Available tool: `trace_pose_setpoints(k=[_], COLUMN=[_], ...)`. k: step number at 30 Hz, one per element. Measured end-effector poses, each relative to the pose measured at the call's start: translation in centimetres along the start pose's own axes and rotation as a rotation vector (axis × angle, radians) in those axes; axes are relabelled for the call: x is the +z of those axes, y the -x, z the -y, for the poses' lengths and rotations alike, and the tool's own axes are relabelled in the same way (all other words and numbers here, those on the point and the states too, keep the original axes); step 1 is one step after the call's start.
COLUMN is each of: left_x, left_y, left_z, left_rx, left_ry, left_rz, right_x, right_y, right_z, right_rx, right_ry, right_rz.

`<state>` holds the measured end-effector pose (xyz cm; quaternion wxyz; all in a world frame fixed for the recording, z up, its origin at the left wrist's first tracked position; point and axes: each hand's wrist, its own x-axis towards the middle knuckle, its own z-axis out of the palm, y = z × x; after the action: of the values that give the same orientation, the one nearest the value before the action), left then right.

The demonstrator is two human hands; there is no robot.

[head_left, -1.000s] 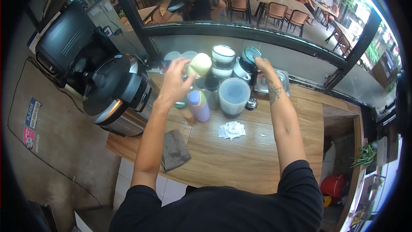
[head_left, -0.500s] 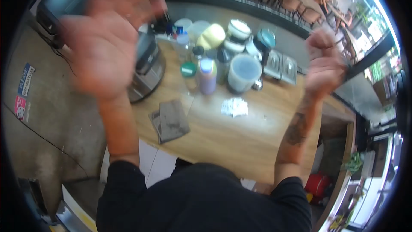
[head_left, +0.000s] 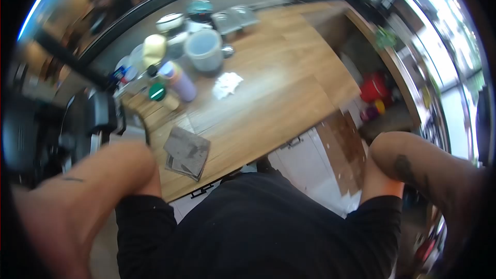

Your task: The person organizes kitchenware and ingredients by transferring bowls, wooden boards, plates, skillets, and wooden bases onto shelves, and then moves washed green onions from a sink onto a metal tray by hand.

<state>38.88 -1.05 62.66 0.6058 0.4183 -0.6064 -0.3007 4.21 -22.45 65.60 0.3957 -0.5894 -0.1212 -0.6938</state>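
Observation:
Neither of my hands shows. My left forearm (head_left: 88, 175) bends out from the elbow and runs off at the lower left edge. My right forearm (head_left: 429, 165), with a dark tattoo, runs off at the right edge. Between the elbows lies a wooden counter (head_left: 279, 67). A folded grey cloth (head_left: 187, 150) rests at its near left corner. Farther back is a small pile of crumpled white paper (head_left: 226, 84). Behind the cloth stand a green-lidded jar (head_left: 160, 94) and a purple bottle (head_left: 182, 83), beside a translucent tub (head_left: 204, 51).
Along the back are a cream container (head_left: 154, 49), a teal-topped container (head_left: 199, 8) and metal trays (head_left: 235, 19). A dark appliance (head_left: 101, 111) stands left of the counter. A red object (head_left: 374, 88) sits on a lower shelf at right. A person (head_left: 111, 0) is beyond the partition.
Both raised hands have left the view, and my elbows are now bent outward. The view has turned right, so the counter appears rotated and its items sit farther left.

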Motion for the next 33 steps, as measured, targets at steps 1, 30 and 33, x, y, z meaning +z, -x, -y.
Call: trace_pose_setpoints(k=[1, 30, 33], left_x=[0.0, 35.7, 40.1], left_y=[1.2, 43.4, 48.3], left_z=[1.4, 24.4, 23.3], left_rx=[-0.133, -0.928, -0.912], left_ry=[0.001, -0.490, -0.570], left_rz=[0.091, 1.408, 1.547], right_x=[-1.9, 33.4, 38.7], right_y=[3.4, 83.2, 86.1], right_z=[0.5, 49.8, 53.1], right_rx=[0.121, 1.244, 1.244], right_ry=[0.150, 1.191, 1.097], right_rz=[-0.098, -2.060, -2.299])
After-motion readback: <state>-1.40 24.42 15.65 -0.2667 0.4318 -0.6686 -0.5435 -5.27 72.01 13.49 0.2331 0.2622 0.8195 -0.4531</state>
